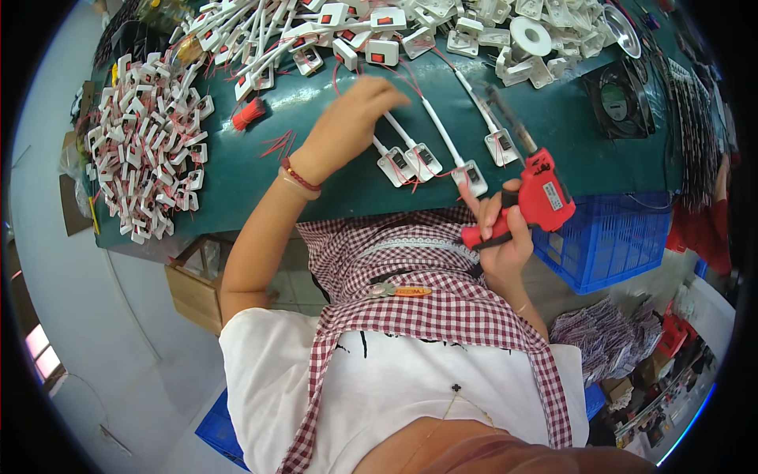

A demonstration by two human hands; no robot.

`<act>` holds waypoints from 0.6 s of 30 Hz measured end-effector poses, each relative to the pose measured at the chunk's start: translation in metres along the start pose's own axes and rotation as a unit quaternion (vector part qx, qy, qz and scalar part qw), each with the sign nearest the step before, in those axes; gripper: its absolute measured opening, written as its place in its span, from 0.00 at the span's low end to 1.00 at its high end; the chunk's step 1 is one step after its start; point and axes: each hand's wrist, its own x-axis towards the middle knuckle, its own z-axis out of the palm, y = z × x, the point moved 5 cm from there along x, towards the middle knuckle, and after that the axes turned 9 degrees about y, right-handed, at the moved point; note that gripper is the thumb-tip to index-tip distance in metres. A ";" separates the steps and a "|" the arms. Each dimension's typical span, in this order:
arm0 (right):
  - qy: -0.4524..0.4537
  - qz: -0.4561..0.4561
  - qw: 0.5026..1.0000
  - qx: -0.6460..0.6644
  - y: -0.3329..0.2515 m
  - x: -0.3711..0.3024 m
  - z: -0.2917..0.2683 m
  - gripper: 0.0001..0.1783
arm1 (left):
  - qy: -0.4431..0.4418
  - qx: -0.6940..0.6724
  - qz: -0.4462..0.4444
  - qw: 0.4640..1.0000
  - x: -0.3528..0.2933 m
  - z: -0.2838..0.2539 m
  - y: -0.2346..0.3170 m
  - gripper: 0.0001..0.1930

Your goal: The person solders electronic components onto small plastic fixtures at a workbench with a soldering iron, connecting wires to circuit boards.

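My right hand [505,241] is closed around the handle of a red and black soldering gun [547,193], whose long metal tip points up and away. The index finger of that hand reaches to the lower end of a white switch box [470,178] on a white tube. My left hand [351,122] is over two more tubes ending in white boxes, a left one [395,167] and a right one [424,161]. Its fingers stretch rightward; its thumb and underside are hidden. Right of these lies another tube with a box [500,147]. Thin red wires trail from the boxes.
A heap of small white wired parts [150,150] covers the left of the green table [347,189]. Tubes with red switches [383,53] and white housings [530,37] pile up at the far side. A black fan [620,99] stands right; a blue crate [604,245] sits below.
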 end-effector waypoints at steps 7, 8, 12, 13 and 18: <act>-0.053 -0.029 0.998 0.026 -0.001 0.038 0.019 0.17 | 0.018 0.185 0.029 0.982 0.000 -0.004 -0.033 0.05; -0.065 -0.012 0.997 0.032 0.003 0.036 0.022 0.17 | 0.014 0.185 0.052 0.981 0.001 -0.003 -0.035 0.05; -0.059 0.059 0.995 0.050 0.021 0.032 0.022 0.17 | -0.018 0.163 0.075 0.984 0.002 -0.003 -0.037 0.04; -0.058 0.062 0.995 0.048 0.021 0.031 0.022 0.17 | -0.032 0.153 0.079 0.985 0.003 -0.002 -0.038 0.04; -0.064 0.045 0.997 0.027 0.019 0.028 0.021 0.17 | 0.008 0.170 0.134 0.976 0.015 -0.015 -0.053 0.06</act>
